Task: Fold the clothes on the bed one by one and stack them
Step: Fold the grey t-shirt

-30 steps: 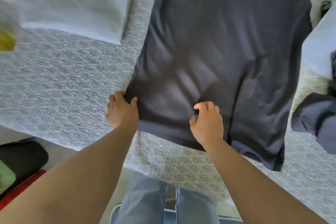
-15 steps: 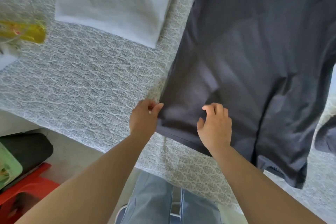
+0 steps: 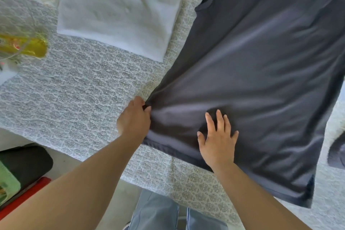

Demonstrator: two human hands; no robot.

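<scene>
This is a bedroom in a home. A bed (image 3: 78, 87) with a grey-white patterned cover fills most of the view, and clothes lie on it: a dark shirt (image 3: 261, 73) spread flat and a folded white garment (image 3: 119, 17). Beside the bed, household things stand on a plain floor (image 3: 61, 162), among them a red item (image 3: 24, 194).

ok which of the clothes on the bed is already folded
The white garment, a neat rectangle beside the dark grey t-shirt. That shirt lies spread open, with the left hand pinching its side edge and the right hand flat on it.
</scene>
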